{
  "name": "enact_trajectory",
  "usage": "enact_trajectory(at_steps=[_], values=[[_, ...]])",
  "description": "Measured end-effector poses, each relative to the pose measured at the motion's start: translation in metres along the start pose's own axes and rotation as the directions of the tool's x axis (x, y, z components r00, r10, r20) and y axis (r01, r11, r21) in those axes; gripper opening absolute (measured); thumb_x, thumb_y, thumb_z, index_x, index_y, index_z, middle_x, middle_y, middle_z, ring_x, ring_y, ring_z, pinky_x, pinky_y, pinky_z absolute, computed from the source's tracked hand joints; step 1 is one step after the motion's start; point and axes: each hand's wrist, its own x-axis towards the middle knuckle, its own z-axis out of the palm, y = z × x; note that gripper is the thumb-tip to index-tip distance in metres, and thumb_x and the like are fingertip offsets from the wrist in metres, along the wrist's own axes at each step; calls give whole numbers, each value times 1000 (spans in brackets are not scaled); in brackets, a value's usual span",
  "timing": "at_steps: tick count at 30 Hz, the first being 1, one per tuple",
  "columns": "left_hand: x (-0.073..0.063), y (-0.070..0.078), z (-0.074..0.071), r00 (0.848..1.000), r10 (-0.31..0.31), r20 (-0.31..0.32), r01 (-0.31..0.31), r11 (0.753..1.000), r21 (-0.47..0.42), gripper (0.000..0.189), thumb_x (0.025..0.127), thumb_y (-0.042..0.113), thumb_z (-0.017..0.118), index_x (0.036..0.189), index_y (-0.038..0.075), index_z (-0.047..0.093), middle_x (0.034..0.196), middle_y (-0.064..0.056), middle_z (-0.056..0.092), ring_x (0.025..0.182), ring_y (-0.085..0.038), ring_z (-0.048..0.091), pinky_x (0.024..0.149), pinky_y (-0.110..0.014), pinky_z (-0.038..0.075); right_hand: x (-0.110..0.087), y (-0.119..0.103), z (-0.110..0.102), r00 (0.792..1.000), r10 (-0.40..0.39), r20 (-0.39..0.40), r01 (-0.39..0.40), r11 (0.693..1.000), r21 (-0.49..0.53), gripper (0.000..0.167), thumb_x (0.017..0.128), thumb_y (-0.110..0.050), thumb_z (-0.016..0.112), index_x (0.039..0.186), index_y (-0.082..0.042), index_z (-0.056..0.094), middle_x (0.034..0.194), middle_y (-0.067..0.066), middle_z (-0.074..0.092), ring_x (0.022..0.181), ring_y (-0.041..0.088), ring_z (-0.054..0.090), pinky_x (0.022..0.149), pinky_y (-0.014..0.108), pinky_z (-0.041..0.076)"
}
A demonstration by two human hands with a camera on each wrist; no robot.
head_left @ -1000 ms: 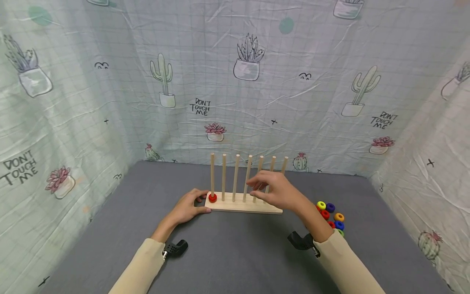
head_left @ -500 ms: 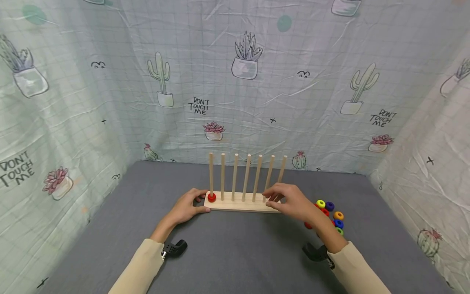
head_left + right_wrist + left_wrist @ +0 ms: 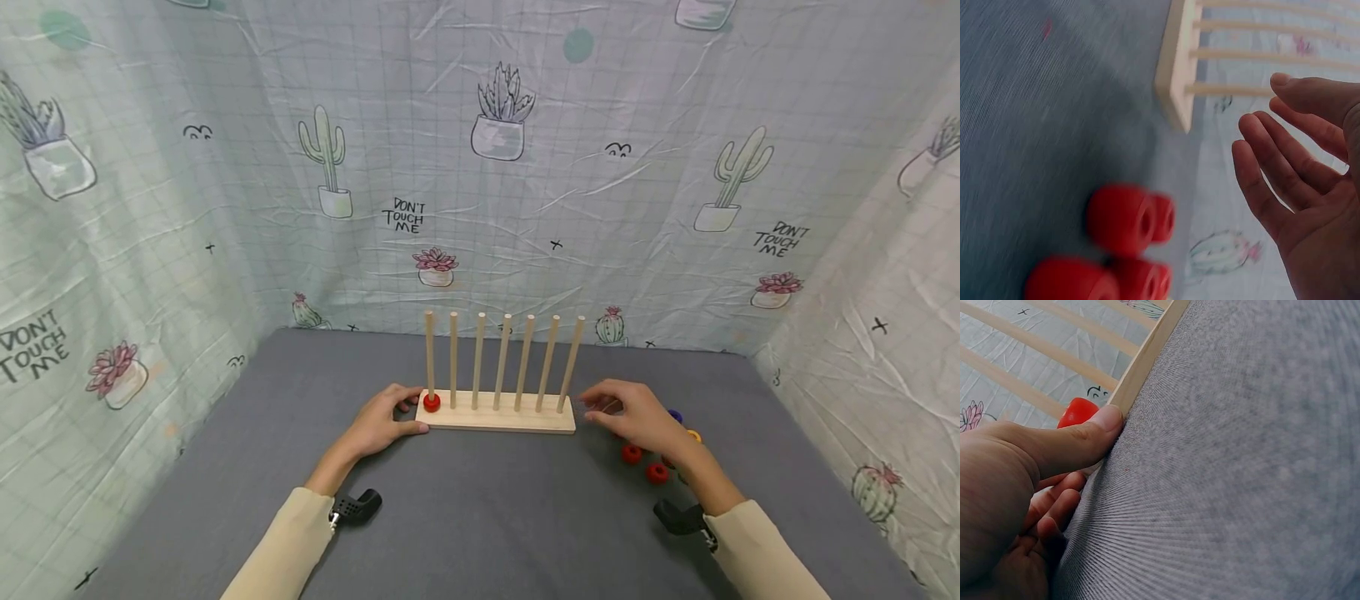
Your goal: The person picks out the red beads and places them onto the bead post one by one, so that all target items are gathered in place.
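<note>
Left fingers on pegboard — right fingers near

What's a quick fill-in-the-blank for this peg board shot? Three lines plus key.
The peg board has ____ upright pegs.
The ring on the leftmost peg is ____ in colour.
The hand gripping the board is the person's ____ one.

Missing words: seven; red; left
</note>
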Motion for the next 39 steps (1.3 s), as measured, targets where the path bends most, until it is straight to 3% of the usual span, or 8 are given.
enact_trajectory(at_steps=[9, 19, 32, 39], values=[[0, 1, -1, 1000, 2, 0, -2, 1000, -1, 70, 85, 32, 86, 144, 4, 61, 120, -10, 65, 105, -21, 60, 91, -41, 48, -12, 29, -16, 995, 96, -9, -96, 995, -17, 29, 95, -15, 75, 122, -4, 73, 117, 16, 73, 99, 21, 71, 83, 30, 59], [0, 1, -1, 1000, 19, 2, -19, 1000, -4, 70, 85, 31, 86, 144, 3, 60, 120, -11, 65, 104, -21, 61, 91, -41, 49, -22, 43, -24, 984, 169, 54, -168, 986, -25, 30, 92, -6, 76, 121, -1, 72, 114, 16, 74, 100, 28, 72, 82, 35, 61], [-1, 1, -1, 1000, 10, 2, -10, 1000, -2, 69, 85, 31, 86, 143, 3, 61, 120, -11, 65, 105, -22, 61, 91, -41, 48, -19, 44, -22, 971, 183, 155, -172, 982, -78, 31, 86, -1, 78, 117, -1, 74, 110, 13, 75, 95, 27, 72, 78, 39, 60], [-1, 0, -1, 1000, 16, 2, -16, 1000, -10, 69, 85, 32, 86, 143, 3, 61, 121, -11, 65, 104, -21, 60, 90, -40, 48, -16, 46, -18, 970, 190, 152, -169, 976, -140, 26, 87, -5, 80, 113, -4, 77, 106, 9, 76, 92, 23, 72, 78, 39, 59]])
